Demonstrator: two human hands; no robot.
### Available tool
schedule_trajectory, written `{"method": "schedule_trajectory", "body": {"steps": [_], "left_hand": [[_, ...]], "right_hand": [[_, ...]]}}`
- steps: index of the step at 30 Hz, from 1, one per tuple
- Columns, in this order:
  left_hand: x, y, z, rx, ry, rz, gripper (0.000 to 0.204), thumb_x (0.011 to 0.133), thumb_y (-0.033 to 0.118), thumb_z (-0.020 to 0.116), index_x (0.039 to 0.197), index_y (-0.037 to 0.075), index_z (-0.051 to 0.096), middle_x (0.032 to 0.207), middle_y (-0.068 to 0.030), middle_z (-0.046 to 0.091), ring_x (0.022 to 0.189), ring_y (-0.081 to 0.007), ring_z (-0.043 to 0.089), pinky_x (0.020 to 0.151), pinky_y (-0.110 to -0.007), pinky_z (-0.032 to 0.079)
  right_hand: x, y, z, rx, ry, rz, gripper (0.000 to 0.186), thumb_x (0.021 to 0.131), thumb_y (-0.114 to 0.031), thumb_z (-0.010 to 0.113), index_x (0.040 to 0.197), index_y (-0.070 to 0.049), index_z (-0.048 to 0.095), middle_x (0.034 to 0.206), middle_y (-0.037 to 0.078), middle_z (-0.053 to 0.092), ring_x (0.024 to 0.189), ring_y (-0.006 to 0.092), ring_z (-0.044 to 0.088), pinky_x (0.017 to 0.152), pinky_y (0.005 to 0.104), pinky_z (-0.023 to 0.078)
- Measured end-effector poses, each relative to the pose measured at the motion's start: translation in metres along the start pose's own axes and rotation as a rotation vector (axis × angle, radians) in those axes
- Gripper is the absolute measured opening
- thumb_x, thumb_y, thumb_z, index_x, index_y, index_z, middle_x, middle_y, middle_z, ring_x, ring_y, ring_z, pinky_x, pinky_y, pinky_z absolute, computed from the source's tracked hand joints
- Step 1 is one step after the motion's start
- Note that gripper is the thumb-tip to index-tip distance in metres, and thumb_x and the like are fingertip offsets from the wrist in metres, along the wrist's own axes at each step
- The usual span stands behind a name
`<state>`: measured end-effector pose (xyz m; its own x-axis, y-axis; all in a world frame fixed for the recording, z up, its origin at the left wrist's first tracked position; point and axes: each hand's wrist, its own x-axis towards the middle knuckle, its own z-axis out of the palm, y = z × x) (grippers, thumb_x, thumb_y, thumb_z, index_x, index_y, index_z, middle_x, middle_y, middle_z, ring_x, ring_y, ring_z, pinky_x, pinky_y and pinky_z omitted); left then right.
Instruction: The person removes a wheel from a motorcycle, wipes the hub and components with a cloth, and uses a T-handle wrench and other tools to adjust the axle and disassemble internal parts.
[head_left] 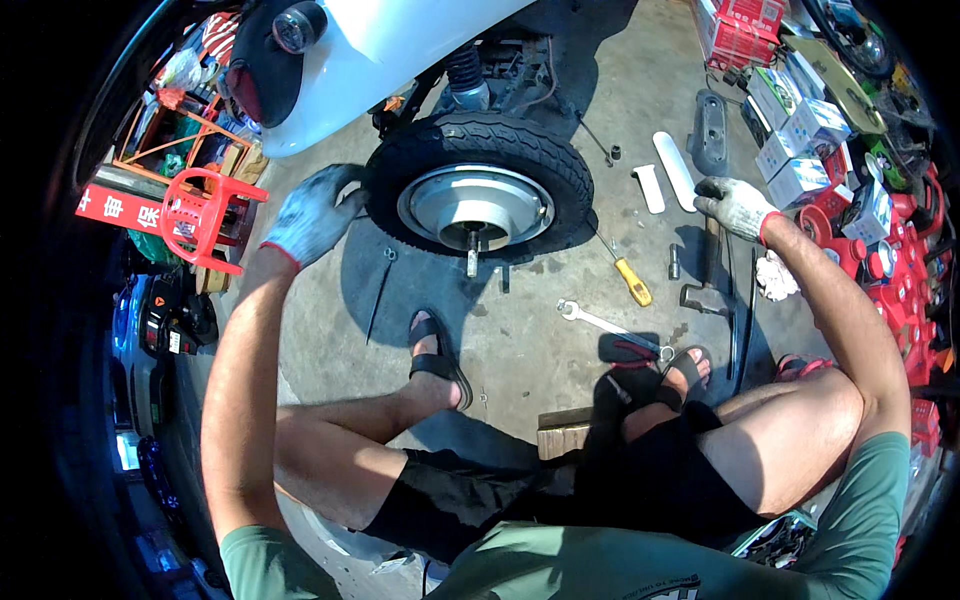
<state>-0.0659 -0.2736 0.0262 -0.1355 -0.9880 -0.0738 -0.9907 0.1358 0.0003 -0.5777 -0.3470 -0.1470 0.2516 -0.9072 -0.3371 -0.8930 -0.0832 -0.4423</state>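
Note:
A scooter wheel with a black tyre (480, 128) and silver rim (420, 205) stands under the rear of a white body, its axle (473, 255) pointing toward me. My left hand (318, 215), in a pale glove, is at the tyre's left edge, thumb and fingers apart; whether the fingertips touch the rubber is unclear. On the right, my gloved right hand (738, 208) hovers with curled fingers over the handle end of a hammer (706, 298). What they hold, if anything, is hidden. Beside it lie a long white strip (674, 172) and a shorter white piece (650, 190).
A yellow-handled screwdriver (632, 282), a combination wrench (610, 325), a socket (674, 262) and a thin rod (380, 295) lie on the concrete. White boxes (800, 140) and red containers (900, 300) crowd the right. A red plastic chair (200, 220) stands left.

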Motion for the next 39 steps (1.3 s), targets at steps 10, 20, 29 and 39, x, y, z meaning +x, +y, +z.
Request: {"method": "schedule_trajectory", "body": {"steps": [10, 20, 29, 39], "left_hand": [[-0.117, -0.123, 0.015, -0.082, -0.070, -0.294, 0.033, 0.094, 0.026, 0.056, 0.120, 0.007, 0.064, 0.120, -0.0166, 0.066, 0.114, -0.0294, 0.062, 0.098, -0.038, 0.047], [-0.300, -0.093, 0.255, -0.386, -0.200, -0.717, 0.033, 0.096, 0.024, 0.054, 0.121, 0.006, 0.063, 0.116, -0.0162, 0.067, 0.105, -0.0286, 0.065, 0.094, -0.038, 0.050], [-0.312, 0.026, 0.396, -0.545, -0.195, -0.739, 0.033, 0.095, 0.022, 0.055, 0.123, 0.006, 0.061, 0.117, -0.0176, 0.066, 0.104, -0.0305, 0.065, 0.093, -0.038, 0.050], [-0.289, 0.067, 0.441, -0.618, -0.144, -0.704, 0.035, 0.094, 0.020, 0.055, 0.126, 0.006, 0.059, 0.117, -0.0191, 0.064, 0.103, -0.0326, 0.064, 0.092, -0.040, 0.050]], "right_hand": [[-0.008, 0.017, -0.002, -0.077, -0.025, -0.085, 0.038, 0.091, -0.032, 0.057, 0.112, -0.002, 0.067, 0.109, 0.021, 0.068, 0.103, 0.0341, 0.064, 0.090, 0.0418, 0.048], [0.000, 0.021, 0.014, -0.071, -0.162, -0.115, 0.034, 0.089, -0.027, 0.057, 0.107, 0.001, 0.066, 0.099, 0.022, 0.068, 0.094, 0.0341, 0.065, 0.084, 0.0430, 0.049], [0.019, 0.030, 0.034, -0.227, -0.317, -0.102, 0.037, 0.088, -0.024, 0.061, 0.117, -0.001, 0.065, 0.109, 0.023, 0.068, 0.105, 0.0330, 0.066, 0.093, 0.0398, 0.049], [0.026, 0.048, 0.041, -0.245, -0.306, -0.161, 0.031, 0.085, -0.019, 0.064, 0.106, 0.003, 0.068, 0.107, 0.022, 0.070, 0.101, 0.0328, 0.067, 0.089, 0.0384, 0.051]]}}
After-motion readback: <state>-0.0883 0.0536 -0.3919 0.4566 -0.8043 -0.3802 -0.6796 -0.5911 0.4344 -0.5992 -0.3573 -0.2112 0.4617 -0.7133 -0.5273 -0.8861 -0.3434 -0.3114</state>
